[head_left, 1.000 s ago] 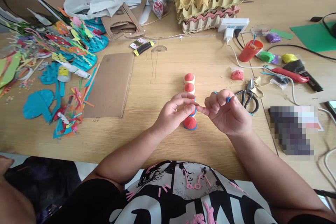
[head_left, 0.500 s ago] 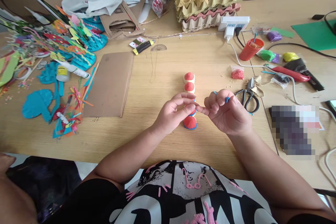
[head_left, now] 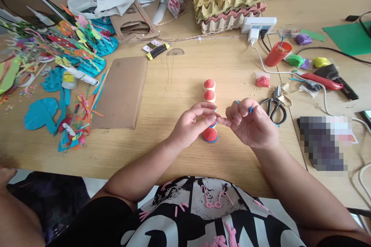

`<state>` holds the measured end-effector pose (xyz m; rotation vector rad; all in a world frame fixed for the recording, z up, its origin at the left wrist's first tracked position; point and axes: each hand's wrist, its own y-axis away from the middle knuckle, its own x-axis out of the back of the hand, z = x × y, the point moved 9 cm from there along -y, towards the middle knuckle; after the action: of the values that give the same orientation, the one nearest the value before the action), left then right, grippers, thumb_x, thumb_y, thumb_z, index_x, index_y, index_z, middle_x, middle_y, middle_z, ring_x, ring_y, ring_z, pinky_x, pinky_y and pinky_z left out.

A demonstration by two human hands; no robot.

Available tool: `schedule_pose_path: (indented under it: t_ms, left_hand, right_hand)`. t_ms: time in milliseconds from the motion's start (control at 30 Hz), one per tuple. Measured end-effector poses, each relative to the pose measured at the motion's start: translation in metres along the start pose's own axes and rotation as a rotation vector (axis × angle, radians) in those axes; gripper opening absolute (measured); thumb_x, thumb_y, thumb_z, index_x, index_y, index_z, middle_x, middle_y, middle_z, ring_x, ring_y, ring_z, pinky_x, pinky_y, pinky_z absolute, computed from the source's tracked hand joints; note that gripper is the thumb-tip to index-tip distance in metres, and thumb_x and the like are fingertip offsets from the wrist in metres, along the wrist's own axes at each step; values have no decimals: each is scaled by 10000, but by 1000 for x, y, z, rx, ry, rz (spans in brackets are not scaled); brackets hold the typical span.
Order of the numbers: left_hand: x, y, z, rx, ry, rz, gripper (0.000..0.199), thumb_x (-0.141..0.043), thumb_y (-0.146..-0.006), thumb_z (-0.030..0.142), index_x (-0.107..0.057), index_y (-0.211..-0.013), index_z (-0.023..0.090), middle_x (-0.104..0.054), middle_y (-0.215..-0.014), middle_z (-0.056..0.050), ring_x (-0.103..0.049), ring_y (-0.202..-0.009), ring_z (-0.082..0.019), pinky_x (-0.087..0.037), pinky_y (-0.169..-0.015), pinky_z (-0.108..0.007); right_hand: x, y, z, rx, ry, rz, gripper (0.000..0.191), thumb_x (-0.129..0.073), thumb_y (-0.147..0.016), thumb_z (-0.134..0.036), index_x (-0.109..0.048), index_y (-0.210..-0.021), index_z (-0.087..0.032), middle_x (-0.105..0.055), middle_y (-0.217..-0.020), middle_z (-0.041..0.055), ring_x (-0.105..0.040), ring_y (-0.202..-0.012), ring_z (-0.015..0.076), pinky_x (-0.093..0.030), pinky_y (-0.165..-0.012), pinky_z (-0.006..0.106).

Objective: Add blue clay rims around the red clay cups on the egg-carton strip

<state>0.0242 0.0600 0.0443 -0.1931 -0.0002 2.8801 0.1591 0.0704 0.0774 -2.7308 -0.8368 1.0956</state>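
Note:
My right hand point(head_left: 252, 125) is raised with curled fingers, a small lump of blue modelling clay point(head_left: 251, 110) pinched between thumb and forefinger. A trace of lighter blue shows at its other fingers. My left hand point(head_left: 193, 123) has its thumb and fingers pinched together at the tip of my right little finger; anything between them is too small to make out. Below both hands a row of egg-carton cups point(head_left: 209, 95) with red domes stands on the table. Blue clay edges the nearest cup point(head_left: 210, 135), and the left hand partly covers the middle of the row.
Black-handled pliers point(head_left: 274, 106) lie right of my right hand, near a small bag of red clay point(head_left: 262, 80). A cardboard sheet point(head_left: 121, 92) and paper scraps point(head_left: 82, 119) lie left. Egg trays point(head_left: 232, 7), a power strip point(head_left: 259, 25) and an orange cup point(head_left: 277, 54) stand farther back.

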Motion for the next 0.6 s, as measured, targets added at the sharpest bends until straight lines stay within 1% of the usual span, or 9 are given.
schedule_pose_path:
  t_ms: [100, 233, 367, 467, 533, 600]
  left_hand:
    - [-2, -1, -1, 21, 15, -11, 176, -750, -898, 423, -816, -926, 262, -633, -1271, -77, -568, -1297, -246, -521, -1057, -403]
    - [-3, 0, -5, 54, 30, -27, 199, -773, -872, 437, -793, -936, 250, -601, -1337, -80, -545, -1325, -274, -539, -1045, -430]
    - [-2, 1, -4, 25, 6, -22, 194, -787, -858, 425, -738, -930, 251, -534, -1416, -65, -516, -1354, -290, -538, -1044, -437]
    - [-1, 0, -2, -3, -55, 2, 220, -803, -837, 433, -703, -930, 261, -528, -1403, -61, -434, -1427, -300, -487, -1081, -443]
    - [1, 0, -2, -14, -119, 37, 221, -815, -824, 412, -687, -915, 257, -544, -1387, -63, -397, -1452, -300, -448, -1103, -445]
    - [5, 0, -5, -8, -168, 102, 191, -802, -839, 374, -673, -896, 244, -539, -1408, -63, -409, -1445, -298, -427, -1111, -452]
  right_hand:
    - [0, 0, 0, -1, 8, 4, 230, -625, -973, -435, -695, -880, -238, -578, -710, -14, -588, -718, 134, -671, -833, 394]
    - [-1, 1, 4, -14, 11, 21, 261, -644, -963, -463, -676, -846, -232, -568, -700, -21, -556, -671, 123, -659, -767, 361]
    - [-3, 3, 9, -32, -17, 47, 265, -659, -955, -463, -669, -830, -230, -566, -683, -26, -552, -666, 117, -627, -754, 320]
    - [-6, 4, 13, -41, -46, 54, 259, -650, -962, -447, -679, -834, -223, -563, -680, -23, -552, -676, 114, -599, -738, 290]
    - [-9, 5, 14, -48, -77, 54, 262, -643, -968, -437, -682, -837, -214, -554, -681, -20, -534, -666, 107, -564, -675, 248]
    - [-15, 6, 14, -64, -113, 37, 265, -635, -974, -431, -674, -834, -209, -532, -677, -21, -500, -637, 101, -519, -601, 218]
